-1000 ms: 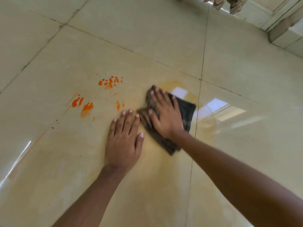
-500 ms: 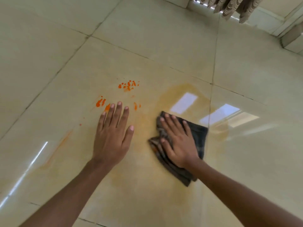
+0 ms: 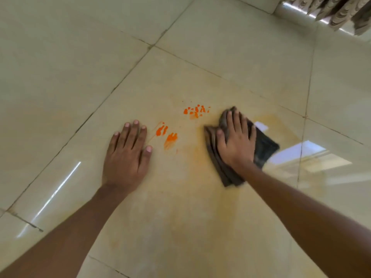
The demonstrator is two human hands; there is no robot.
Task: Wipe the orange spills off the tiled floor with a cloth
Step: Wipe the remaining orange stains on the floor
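On floor (image 3: 220,47) | cloth (image 3: 263,147) moved up beside spills (image 3: 195,111) | left hand (image 3: 126,155) shifted left

- The floor (image 3: 230,57) is glossy cream tile, smooth, mirroring window light at right and lower left.
- The cloth (image 3: 263,147) at centre right is dark, matt, soft folded fabric.
- The spills (image 3: 170,137) at centre look wet, bright orange; a dull yellowish smear surrounds them.
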